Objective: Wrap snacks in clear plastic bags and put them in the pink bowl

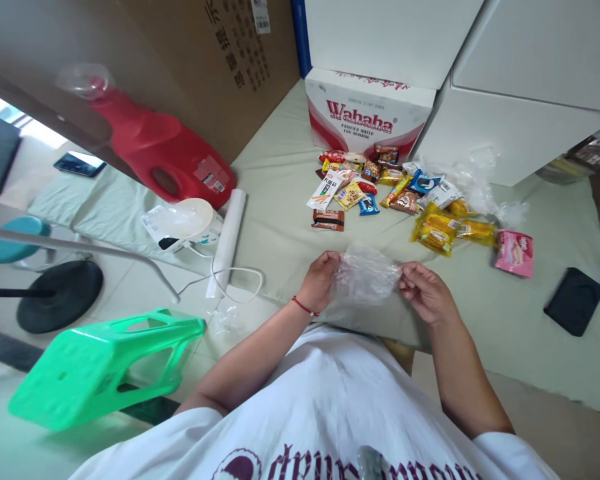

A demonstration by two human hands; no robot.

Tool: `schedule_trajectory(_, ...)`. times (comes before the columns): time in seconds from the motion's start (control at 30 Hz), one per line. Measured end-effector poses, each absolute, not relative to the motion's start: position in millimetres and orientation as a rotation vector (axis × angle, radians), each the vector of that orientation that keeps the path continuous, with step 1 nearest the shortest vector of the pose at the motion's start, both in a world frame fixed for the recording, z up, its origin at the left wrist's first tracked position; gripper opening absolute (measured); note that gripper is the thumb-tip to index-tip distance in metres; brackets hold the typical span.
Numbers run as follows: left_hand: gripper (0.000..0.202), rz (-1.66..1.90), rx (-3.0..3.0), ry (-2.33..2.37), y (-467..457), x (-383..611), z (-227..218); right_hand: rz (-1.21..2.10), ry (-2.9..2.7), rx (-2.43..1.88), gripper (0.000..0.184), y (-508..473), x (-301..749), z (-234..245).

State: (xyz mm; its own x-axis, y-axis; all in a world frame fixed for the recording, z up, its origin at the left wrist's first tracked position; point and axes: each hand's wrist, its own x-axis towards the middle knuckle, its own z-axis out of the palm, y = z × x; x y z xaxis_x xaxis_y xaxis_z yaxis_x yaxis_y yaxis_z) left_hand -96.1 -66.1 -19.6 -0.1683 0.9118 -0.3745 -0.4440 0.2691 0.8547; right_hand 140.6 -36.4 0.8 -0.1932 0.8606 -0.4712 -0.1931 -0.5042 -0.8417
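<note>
The person holds a small, clear, crinkled plastic bag point(365, 277) stretched between both hands, just above the near edge of the pale green cloth-covered surface point(280, 227). The left hand point(320, 280), with a red string bracelet point(305, 307) at the wrist, is curled, its fingers closed around the bag's left edge. The right hand point(425, 290) pinches the right edge between thumb and fingertips.

Judging from this grip, the step in hand is working the film itself, with both hands on it and nothing inside it that shows. Parting such thin layers would call for a light rubbing pinch at one edge, not a pull, since the film looks limp and clingy.

Well apart from the hands, farther back on the cloth, lies a loose heap of small wrapped snacks point(365, 190), with yellow packets point(437, 230) and a pink packet point(514, 252) to its right. More crumpled clear plastic point(475, 180) lies behind them, before a red-and-white "Wahaha" carton point(367, 113).

Which side of the bag is its mouth cannot be told, as the film is see-through and blurred. The left fingertips are hidden behind it. Most snack labels are too small to read, and a black flat pouch point(574, 300) sits near the right edge.
</note>
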Motion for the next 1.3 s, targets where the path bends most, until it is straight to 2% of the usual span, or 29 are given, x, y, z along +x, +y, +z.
schedule_trajectory(0.07,0.038,1.338,0.460,1.211,-63,-98,-19,1.678,-0.881,-1.360,0.043,-29,146,-2)
schedule_trajectory(0.23,0.035,1.340,0.633,1.288,-68,-91,-19,0.975,-1.269,-1.363,0.039,-23,134,1)
schedule_trajectory(0.33,0.035,1.328,0.751,1.286,-71,-87,-19,0.948,-1.782,-1.169,0.037,-21,111,12)
schedule_trajectory(0.4,0.032,1.344,0.769,1.305,-69,-86,-18,0.905,-2.013,-1.032,0.024,-19,95,18)
schedule_trajectory(0.47,0.030,1.395,0.733,1.352,-65,-89,-18,0.805,-2.093,-0.930,0.013,-18,87,22)
schedule_trajectory(0.57,0.027,1.495,0.618,1.410,-57,-99,-19,0.701,-2.095,-0.808,0.010,-21,97,30)
schedule_trajectory(0.77,0.028,1.549,0.490,1.459,-42,-122,-26,0.680,-2.185,-0.791,0.016,-49,172,36)
schedule_trajectory(0.9,0.032,1.480,0.586,1.435,-36,-128,-35,0.622,-2.316,-0.998,0.016,-60,223,5)
schedule_trajectory(1.0,0.032,1.359,0.668,1.399,-34,-127,-40,0.411,-2.278,-1.252,0.023,-57,241,-16)
schedule_trajectory(1.13,0.031,1.294,0.686,1.393,-32,-125,-39,0.237,-2.026,-1.364,0.025,-56,217,-3)
schedule_trajectory(1.3,0.029,1.249,0.681,1.388,-26,-124,-38,0.522,-2.258,-1.002,0.017,-67,134,19)
